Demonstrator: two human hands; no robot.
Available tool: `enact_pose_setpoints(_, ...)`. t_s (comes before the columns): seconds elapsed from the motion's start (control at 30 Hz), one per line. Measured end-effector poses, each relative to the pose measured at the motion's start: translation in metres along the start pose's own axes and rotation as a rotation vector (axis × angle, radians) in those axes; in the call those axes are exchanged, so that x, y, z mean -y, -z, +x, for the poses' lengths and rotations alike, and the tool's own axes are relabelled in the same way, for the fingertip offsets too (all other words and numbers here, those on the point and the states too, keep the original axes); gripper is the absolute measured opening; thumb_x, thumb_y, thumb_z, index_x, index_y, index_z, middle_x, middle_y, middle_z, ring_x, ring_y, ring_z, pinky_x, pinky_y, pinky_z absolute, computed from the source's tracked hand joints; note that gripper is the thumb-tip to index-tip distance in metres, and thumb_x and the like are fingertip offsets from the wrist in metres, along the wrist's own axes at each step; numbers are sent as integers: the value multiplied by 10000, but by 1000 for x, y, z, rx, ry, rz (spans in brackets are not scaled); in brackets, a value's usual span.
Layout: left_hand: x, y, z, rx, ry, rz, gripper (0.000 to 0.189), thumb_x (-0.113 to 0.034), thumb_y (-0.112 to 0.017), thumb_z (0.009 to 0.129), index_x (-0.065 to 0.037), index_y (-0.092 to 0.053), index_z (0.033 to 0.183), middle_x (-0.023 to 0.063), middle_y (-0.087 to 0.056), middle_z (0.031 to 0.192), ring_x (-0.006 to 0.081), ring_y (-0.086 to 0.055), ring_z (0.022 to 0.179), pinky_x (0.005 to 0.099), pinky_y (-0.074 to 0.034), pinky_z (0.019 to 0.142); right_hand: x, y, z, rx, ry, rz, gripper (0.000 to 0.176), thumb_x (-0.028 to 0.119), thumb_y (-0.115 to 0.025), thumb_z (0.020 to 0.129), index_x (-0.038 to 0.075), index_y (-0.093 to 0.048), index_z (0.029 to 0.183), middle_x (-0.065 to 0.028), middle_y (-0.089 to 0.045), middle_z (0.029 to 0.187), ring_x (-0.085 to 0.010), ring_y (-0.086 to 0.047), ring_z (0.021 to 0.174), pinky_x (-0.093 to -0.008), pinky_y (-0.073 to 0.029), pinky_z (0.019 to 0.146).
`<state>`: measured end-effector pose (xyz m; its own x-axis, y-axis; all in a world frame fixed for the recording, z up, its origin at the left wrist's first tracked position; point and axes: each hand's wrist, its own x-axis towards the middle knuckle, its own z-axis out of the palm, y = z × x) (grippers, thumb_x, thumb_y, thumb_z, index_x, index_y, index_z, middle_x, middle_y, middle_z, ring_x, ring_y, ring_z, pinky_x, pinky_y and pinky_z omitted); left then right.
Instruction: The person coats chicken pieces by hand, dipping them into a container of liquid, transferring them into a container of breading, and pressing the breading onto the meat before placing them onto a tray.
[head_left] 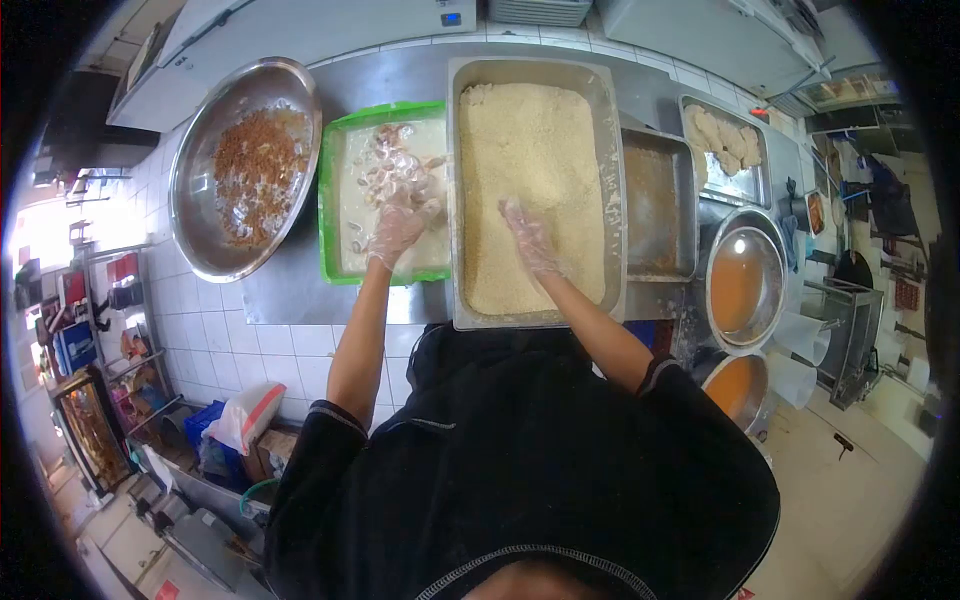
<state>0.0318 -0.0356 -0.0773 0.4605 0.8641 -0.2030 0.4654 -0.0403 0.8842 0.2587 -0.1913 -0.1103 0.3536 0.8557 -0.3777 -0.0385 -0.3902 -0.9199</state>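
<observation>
Battered pieces (395,165) lay in green tray (327,235), L hand (400,226) at 'em, couldn't tell its grip; R hand (531,238), loose, nothing visibly held, touched breadcrumbs (530,130). L for wet, R for dry prob. worked best.

No text, number or brand legible. Small glowing blue rectangular display (452,19) on a long white cabinet (350,25): far beyond the fingertips of the left hand (398,232) and right hand (532,240), both in clear plastic gloves, and sideways between them; any figures too small to read. White sack with a red stripe (250,415): low, well behind and left of the left fingers; any print on it too blurred to make out.
</observation>
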Motion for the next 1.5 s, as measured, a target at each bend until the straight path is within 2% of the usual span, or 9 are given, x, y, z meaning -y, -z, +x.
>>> enact_pose_setpoints(0.4,-25,-26,20,202,-178,1163,233,-96,-566,838,27,-683,998,219,-695,896,375,-672,940,506,-505,832,16,16,-30,91,-11,-61,545,472,-561,1025,35,-618,1345,-111,-639,1349,-238,-539,1321,-365,-390,1113)
enact_pose_setpoints(0.5,-14,-27,25,238,-266,1082,234,-118,-587,848,21,-679,1013,222,-697,898,378,-676,927,507,-510,814,-50,-8,-11,172,198,444,440,392,-580,1034,37,-636,1287,-84,-653,1287,-230,-565,1262,-357,-404,1107)
enact_pose_setpoints(0.63,-2,-13,30,298,-334,907,245,-145,-625,864,14,-671,1044,228,-698,908,372,-682,892,504,-520,785,-3,-5,6,229,174,-266,446,343,-591,1033,20,-581,1339,-80,-639,1293,-226,-592,1189,-375,-423,1112)
enact_pose_setpoints(0.77,-10,14,14,297,-256,434,193,-188,-645,940,-9,-610,1004,162,-664,890,282,-654,794,442,-522,725,-10,-23,16,326,143,272,525,402,-558,1034,25,-535,1400,-145,-590,1373,-294,-568,1248,-400,-388,1146)
enact_pose_setpoints(0.93,-46,39,-4,336,182,-126,168,-194,-639,991,-32,-598,1007,40,-645,901,174,-622,784,334,-523,705,-16,-25,0,285,217,-342,666,529,-489,1033,65,-445,1509,-181,-448,1542,-328,-393,1452,-423,-288,1205)
enact_pose_setpoints(1.1,-33,53,-7,421,338,-745,246,-109,-653,964,-38,-611,1196,54,-687,1042,193,-680,915,316,-566,763,-62,-10,13,688,-216,80,661,492,-463,1030,131,-355,1574,-136,-241,1662,-289,-227,1530,-450,-237,1234)
enact_pose_setpoints(1.23,-19,63,2,461,-196,86,371,-8,-598,940,-7,-570,1310,95,-683,1155,199,-685,1012,316,-585,849,20,2,-17,552,-535,139,675,462,-485,1017,144,-324,1590,-126,-181,1685,-271,-193,1546,-448,-220,1242)
enact_pose_setpoints(1.33,-31,48,5,378,352,-656,453,49,-545,910,-3,-563,1360,75,-683,1160,132,-669,982,281,-571,796,5,12,-13,532,-608,179,717,435,-533,988,109,-317,1589,-138,-183,1684,-260,-210,1544,-433,-219,1245)
enact_pose_setpoints(1.5,-32,46,5,380,280,-751,502,67,-499,905,-7,-517,1402,64,-687,1129,119,-662,968,265,-552,747,-125,27,15,675,230,-123,802,360,-692,863,57,-386,1540,-187,-388,1584,-311,-343,1486,-438,-303,1213)
